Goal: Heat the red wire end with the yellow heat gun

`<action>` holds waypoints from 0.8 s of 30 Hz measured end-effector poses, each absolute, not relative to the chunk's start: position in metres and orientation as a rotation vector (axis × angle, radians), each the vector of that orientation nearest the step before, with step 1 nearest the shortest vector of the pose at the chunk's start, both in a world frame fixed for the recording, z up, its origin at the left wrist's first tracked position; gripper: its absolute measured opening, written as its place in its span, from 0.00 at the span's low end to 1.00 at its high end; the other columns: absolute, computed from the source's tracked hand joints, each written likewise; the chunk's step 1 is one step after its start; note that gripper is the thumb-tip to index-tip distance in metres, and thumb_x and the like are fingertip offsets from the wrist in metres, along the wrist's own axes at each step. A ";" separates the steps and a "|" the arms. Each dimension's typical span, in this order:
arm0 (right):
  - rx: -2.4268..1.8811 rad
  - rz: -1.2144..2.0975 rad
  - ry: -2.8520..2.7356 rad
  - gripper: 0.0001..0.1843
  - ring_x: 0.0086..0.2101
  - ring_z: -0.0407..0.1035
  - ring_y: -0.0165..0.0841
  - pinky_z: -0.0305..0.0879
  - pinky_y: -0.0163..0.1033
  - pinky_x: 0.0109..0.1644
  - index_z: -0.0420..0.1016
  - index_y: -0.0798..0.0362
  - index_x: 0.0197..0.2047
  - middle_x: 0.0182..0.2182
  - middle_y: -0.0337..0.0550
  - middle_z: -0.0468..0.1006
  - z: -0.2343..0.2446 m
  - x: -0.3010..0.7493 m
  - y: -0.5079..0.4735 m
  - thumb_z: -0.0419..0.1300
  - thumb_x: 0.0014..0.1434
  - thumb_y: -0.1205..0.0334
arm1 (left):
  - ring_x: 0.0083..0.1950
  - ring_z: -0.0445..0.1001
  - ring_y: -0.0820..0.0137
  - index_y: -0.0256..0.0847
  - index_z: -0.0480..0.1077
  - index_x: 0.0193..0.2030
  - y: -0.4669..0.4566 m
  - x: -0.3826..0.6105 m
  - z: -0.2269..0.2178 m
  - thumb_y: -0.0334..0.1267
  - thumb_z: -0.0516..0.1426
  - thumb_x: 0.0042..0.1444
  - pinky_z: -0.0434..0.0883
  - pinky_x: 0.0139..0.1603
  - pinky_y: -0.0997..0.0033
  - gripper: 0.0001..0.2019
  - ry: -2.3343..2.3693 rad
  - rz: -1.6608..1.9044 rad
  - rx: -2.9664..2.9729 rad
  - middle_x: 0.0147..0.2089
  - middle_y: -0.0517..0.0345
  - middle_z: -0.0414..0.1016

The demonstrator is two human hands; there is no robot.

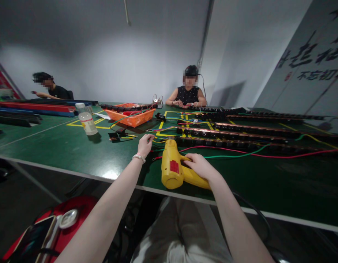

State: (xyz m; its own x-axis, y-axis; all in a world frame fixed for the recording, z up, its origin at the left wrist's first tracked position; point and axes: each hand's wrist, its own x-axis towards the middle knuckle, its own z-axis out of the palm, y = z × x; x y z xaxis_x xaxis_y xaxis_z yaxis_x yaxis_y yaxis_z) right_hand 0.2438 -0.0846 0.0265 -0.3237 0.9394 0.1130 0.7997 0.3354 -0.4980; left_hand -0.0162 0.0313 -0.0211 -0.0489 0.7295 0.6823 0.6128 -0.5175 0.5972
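Observation:
My right hand (200, 166) is wrapped round the handle of a yellow heat gun (172, 164) with a red label. Its nozzle points away from me, toward the wires. To the left of the nozzle, my left hand (145, 145) pinches the end of a thin yellow wire (159, 138); the fingertips hide the end itself. Close by, red-sleeved wire terminals (157, 158) lie on the green table (114, 155). Long black bars (229, 136) with copper-coloured strips stretch to the right, with red and green wires (240, 153) in front.
An orange basket (141, 119) holds dark parts and wires. Left of it stands a plastic bottle (87, 122). Small black connectors (119, 135) lie between them and me. Across the table sits a person (188, 95); another person (57, 90) is at far left. A red stool (83, 204) carries a phone.

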 end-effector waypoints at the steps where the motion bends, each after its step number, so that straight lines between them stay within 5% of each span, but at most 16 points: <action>1: -1.527 0.500 -2.231 0.11 0.37 0.69 0.34 0.58 0.34 0.38 0.74 0.52 0.37 0.37 0.44 0.77 0.026 0.240 -0.084 0.52 0.57 0.59 | 0.36 0.70 0.72 0.39 0.73 0.35 0.031 -0.016 -0.021 0.35 0.51 0.57 0.66 0.39 0.73 0.09 1.483 1.619 2.088 0.35 0.56 0.73; 24: -1.289 0.588 -2.308 0.13 0.43 0.69 0.34 0.60 0.34 0.46 0.75 0.53 0.43 0.43 0.45 0.77 0.021 0.197 -0.076 0.53 0.58 0.60 | 0.39 0.70 0.70 0.40 0.74 0.36 0.032 -0.021 -0.017 0.35 0.51 0.56 0.66 0.43 0.71 0.10 1.525 1.548 2.069 0.36 0.55 0.72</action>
State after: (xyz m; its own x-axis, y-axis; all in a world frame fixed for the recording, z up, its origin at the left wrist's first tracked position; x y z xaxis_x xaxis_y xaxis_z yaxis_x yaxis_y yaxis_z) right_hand 0.1967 -0.0760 0.0212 -0.4752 0.8651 0.1607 0.6824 0.4777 -0.5533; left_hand -0.0208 0.0317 -0.0174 -0.0439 0.7700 0.6365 0.6248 -0.4760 0.6189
